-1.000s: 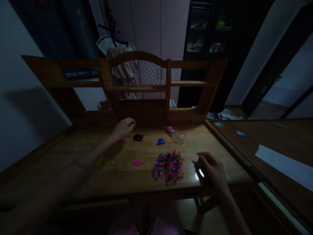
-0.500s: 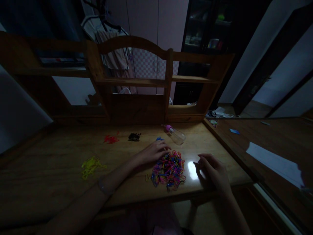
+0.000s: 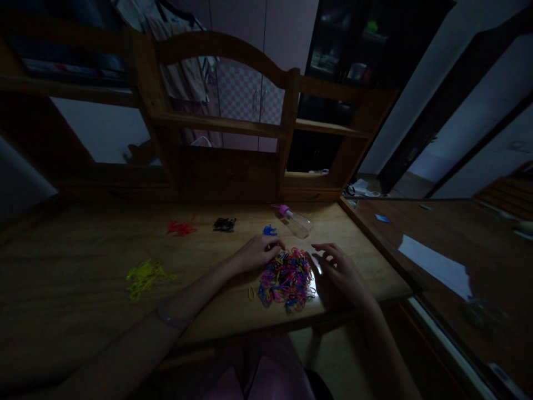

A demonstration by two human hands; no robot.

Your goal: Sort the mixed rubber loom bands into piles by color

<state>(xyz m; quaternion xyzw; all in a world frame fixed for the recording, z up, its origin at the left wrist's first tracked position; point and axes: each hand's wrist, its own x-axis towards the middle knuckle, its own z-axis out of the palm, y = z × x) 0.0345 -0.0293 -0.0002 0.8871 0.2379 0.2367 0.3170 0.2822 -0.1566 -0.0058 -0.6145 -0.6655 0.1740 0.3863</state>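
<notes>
Currently, my right hand [image 3: 339, 269] is loosely spread; whether my left hand [image 3: 263, 251] grips, I cannot tell; brushing could scatter the mixed pile [image 3: 287, 282].

**Around the mixed pile [image 3: 287, 280]**

Your left hand [image 3: 260, 251] is at its far-left edge, perhaps touching; your right hand [image 3: 340, 271] is just right of it. Blue pieces [image 3: 269, 230] and a bottle [image 3: 300, 224] lie beyond it, yellow pieces [image 3: 145, 278] well left.
</notes>
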